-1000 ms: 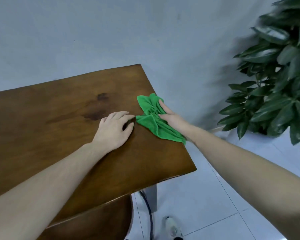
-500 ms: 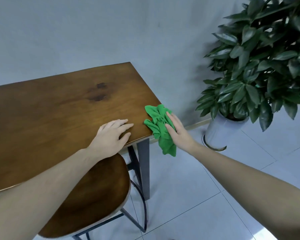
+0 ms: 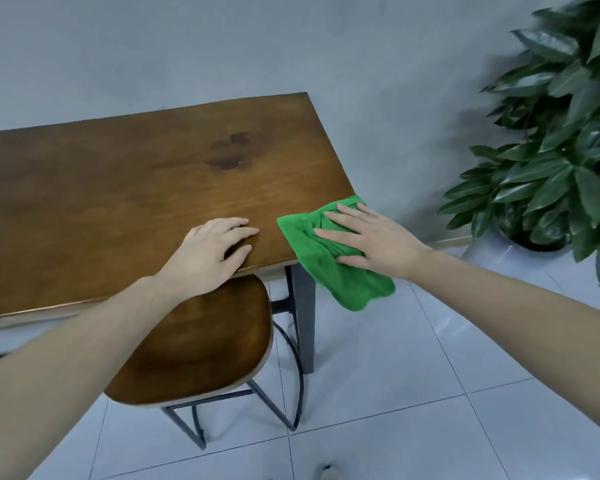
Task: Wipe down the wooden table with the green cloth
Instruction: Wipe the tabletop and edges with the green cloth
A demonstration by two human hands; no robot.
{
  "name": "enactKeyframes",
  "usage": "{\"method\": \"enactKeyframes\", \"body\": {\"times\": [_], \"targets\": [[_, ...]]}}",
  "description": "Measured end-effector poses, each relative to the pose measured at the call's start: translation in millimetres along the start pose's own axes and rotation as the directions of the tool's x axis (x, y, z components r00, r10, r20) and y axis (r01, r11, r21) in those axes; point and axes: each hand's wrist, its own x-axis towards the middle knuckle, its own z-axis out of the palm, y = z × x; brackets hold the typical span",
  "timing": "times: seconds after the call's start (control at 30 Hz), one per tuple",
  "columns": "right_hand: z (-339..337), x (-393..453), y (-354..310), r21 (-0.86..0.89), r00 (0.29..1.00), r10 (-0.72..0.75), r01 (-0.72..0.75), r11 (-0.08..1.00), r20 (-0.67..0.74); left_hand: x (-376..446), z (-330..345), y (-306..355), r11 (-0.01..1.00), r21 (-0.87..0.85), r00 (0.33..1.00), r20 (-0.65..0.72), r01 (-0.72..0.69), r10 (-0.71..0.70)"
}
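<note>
The right hand (image 3: 371,240) lies flat, fingers spread wide, on the green cloth (image 3: 329,261), pressing it against the near right corner of the wooden table (image 3: 125,188); it grips nothing, palm down, fingers pointing toward ten o'clock. The cloth is bunched under the palm and only partly on the wood: its upper half rests on the corner, while its lower half hangs past the table edge toward five o'clock, over the tiled floor (image 3: 413,393) and in front of the dark table leg (image 3: 303,320). Its long axis runs roughly from eleven to five o'clock. The left hand (image 3: 212,254) rests palm down on the near edge, fingers loosely extended and empty, just beside the cloth at its nine o'clock, a strip of bare wood between them. A wooden stool (image 3: 194,344) stands tucked under the edge below that hand. A potted plant (image 3: 561,161) stands well apart at three o'clock. In my judgement the unwiped expanse, including a dark mark (image 3: 229,154) in the grain, lies from the cloth toward ten and eleven o'clock, so the next stroke belongs to the right hand, already on the cloth, sweeping inward. Risk noted: the overhanging half may drag the cloth off the corner if pressure lifts.
</note>
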Motion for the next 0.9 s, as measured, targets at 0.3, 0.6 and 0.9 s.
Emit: {"method": "enactKeyframes", "body": {"times": [0.3,0.6,0.9], "targets": [[9.5,64.8,-68.6,-0.124,0.997,0.034,-0.025,0.992,0.07,-41.7,-16.4,-42.7,0.993,0.031,0.993,-0.014,0.116,-0.116],[12.9,140.1,-182.5,-0.113,0.992,0.095,-0.085,0.99,0.088,-83.6,-30.3,-104.2,0.99,0.037,0.99,-0.054,0.135,-0.133],[10.1,165.6,-232.5,-0.136,0.993,0.109,-0.101,0.986,0.053,-125.4,-47.1,-140.9,0.996,0.069,0.997,-0.058,0.063,-0.059]]}}
